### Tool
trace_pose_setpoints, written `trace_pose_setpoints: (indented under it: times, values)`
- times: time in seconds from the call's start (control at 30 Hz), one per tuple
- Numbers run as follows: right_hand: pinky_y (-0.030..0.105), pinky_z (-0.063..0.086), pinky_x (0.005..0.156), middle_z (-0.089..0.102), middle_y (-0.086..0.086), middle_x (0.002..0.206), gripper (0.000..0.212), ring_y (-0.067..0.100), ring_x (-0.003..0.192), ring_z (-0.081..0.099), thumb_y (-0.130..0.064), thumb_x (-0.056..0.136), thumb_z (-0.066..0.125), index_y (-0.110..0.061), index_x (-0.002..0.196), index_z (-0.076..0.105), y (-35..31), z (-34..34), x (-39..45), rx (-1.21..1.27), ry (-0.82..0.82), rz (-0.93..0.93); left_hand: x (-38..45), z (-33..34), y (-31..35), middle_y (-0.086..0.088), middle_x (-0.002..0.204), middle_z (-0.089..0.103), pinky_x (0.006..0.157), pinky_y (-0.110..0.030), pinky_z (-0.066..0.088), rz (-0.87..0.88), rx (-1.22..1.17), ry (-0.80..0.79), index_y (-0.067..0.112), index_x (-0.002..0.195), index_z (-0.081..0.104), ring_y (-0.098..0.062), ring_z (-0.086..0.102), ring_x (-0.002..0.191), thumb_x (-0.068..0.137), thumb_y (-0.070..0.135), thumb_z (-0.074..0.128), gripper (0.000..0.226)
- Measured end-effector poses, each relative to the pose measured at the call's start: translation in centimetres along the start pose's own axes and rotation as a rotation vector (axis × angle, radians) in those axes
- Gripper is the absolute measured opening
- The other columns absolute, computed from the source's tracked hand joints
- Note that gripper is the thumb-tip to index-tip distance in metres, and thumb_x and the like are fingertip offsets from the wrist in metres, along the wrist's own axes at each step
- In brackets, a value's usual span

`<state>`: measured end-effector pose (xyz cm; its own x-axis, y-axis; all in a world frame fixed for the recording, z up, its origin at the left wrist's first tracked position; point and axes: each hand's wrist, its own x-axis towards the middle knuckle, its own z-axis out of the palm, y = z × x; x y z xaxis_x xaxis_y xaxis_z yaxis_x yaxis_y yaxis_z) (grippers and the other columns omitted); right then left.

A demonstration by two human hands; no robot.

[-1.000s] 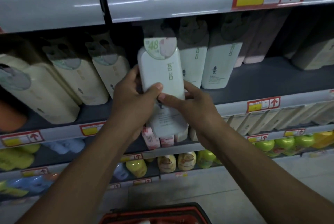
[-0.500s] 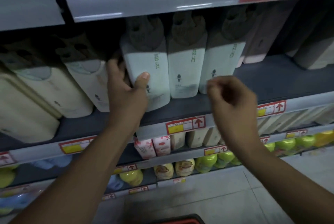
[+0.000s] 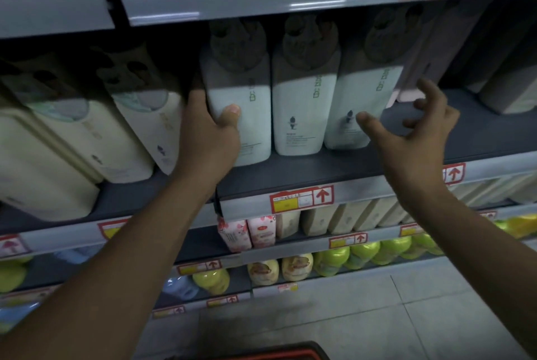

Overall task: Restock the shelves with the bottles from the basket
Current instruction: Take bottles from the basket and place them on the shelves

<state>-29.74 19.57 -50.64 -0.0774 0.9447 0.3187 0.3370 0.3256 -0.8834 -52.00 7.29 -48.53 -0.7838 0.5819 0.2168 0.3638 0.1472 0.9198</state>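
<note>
Pale-green rectangular plastic bottle (image 3: 238,115) stands on the grey metal shelf (image 3: 290,173), gripped by the left hand (image 3: 209,136), right hand (image 3: 418,138) spread empty; placement looks nearly finished, then release.

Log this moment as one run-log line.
left hand: grips white bottle on shelf | right hand: open, holds nothing, near third white bottle | basket: rim visible below
</note>
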Motion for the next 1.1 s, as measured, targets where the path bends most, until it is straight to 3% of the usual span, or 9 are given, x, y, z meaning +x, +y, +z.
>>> trace_pose_setpoints:
  times: [0.1, 0.17, 0.23, 0.3, 0.4, 0.57, 0.7, 0.9, 1.1]
  values:
    - [0.034, 0.049, 0.096, 0.035, 0.007, 0.155, 0.095, 0.021, 0.122, 0.053, -0.040, 0.085, 0.086, -0.024, 0.161, 0.032, 0.8, 0.0, 1.2, -0.007, -0.087, 0.079, -2.5, 0.4, -0.2, 0.003, 0.135, 0.064, 0.102, -0.033, 0.054, -0.020, 0.058, 0.039, 0.018, 0.145, 0.047, -0.012, 0.063, 0.116, 0.092, 0.019, 0.074, 0.059]
    - [0.042, 0.054, 0.103, 0.048, 0.003, 0.152, 0.094, 0.021, 0.126, 0.059, -0.037, 0.081, 0.089, -0.027, 0.159, 0.038, 1.5, 0.2, 1.5, -0.025, -0.176, 0.113, -4.2, 1.0, -0.8, 0.002, 0.143, 0.061, 0.101, -0.027, 0.051, -0.060, 0.079, 0.050, 0.018, 0.152, 0.042, -0.013, 0.061, 0.125, 0.089, 0.021, 0.080, 0.074]
    - [0.044, 0.054, 0.106, 0.063, 0.001, 0.142, 0.087, 0.018, 0.129, 0.060, -0.034, 0.080, 0.091, -0.030, 0.154, 0.046, 2.2, 0.3, 1.8, -0.097, -0.232, 0.081, -5.1, 1.9, -1.5, -0.001, 0.142, 0.062, 0.099, -0.023, 0.047, -0.097, 0.095, 0.058, 0.016, 0.149, 0.046, -0.017, 0.060, 0.128, 0.088, 0.020, 0.081, 0.071]
    - [0.032, 0.053, 0.097, 0.070, 0.002, 0.134, 0.070, 0.016, 0.121, 0.065, -0.027, 0.085, 0.087, -0.028, 0.148, 0.055, 2.4, 0.2, 2.2, -0.142, -0.239, 0.042, -5.0, 2.5, -2.0, -0.003, 0.139, 0.063, 0.096, -0.022, 0.046, -0.107, 0.106, 0.103, 0.014, 0.142, 0.051, -0.020, 0.061, 0.126, 0.090, 0.017, 0.079, 0.059]
    - [0.028, 0.052, 0.092, 0.072, 0.003, 0.132, 0.057, 0.014, 0.106, 0.068, -0.020, 0.091, 0.081, -0.024, 0.144, 0.061, 2.8, 0.4, 2.5, -0.158, -0.259, 0.026, -4.6, 3.1, -2.5, -0.005, 0.135, 0.065, 0.093, -0.023, 0.048, -0.097, 0.119, 0.173, 0.012, 0.137, 0.053, -0.021, 0.064, 0.122, 0.095, 0.015, 0.073, 0.047]
    - [0.018, 0.049, 0.093, 0.075, 0.002, 0.128, 0.046, 0.006, 0.101, 0.067, -0.014, 0.094, 0.078, -0.019, 0.138, 0.068, 3.8, 0.8, 2.6, -0.140, -0.243, 0.012, -4.7, 3.8, -3.0, -0.007, 0.137, 0.062, 0.097, -0.026, 0.050, -0.064, 0.125, 0.191, 0.011, 0.140, 0.049, -0.023, 0.061, 0.125, 0.097, 0.012, 0.071, 0.048]
    - [0.021, 0.051, 0.095, 0.076, 0.004, 0.127, 0.043, 0.008, 0.102, 0.069, -0.014, 0.094, 0.078, -0.016, 0.136, 0.069, 3.9, 1.2, 2.8, -0.144, -0.232, -0.006, -4.0, 4.1, -3.4, -0.010, 0.137, 0.061, 0.105, -0.041, 0.054, -0.054, 0.145, 0.195, 0.010, 0.141, 0.047, -0.027, 0.061, 0.125, 0.097, 0.011, 0.069, 0.049]
    - [0.028, 0.052, 0.107, 0.076, -0.001, 0.127, 0.043, 0.012, 0.118, 0.071, -0.019, 0.093, 0.079, -0.019, 0.135, 0.071, 4.4, 2.1, 3.4, -0.155, -0.190, -0.010, -3.1, 4.4, -3.4, -0.009, 0.141, 0.058, 0.100, -0.025, 0.044, -0.054, 0.162, 0.178, 0.008, 0.142, 0.045, -0.025, 0.057, 0.129, 0.099, 0.008, 0.067, 0.048]
    - [0.021, 0.047, 0.106, 0.075, -0.001, 0.130, 0.044, 0.010, 0.122, 0.068, -0.017, 0.094, 0.077, -0.019, 0.138, 0.069, 4.5, 2.4, 4.1, -0.120, -0.231, 0.060, -2.4, 4.5, -3.7, -0.006, 0.142, 0.057, 0.097, -0.015, 0.038, -0.079, 0.150, 0.148, 0.009, 0.143, 0.044, -0.020, 0.055, 0.130, 0.100, 0.007, 0.064, 0.048]
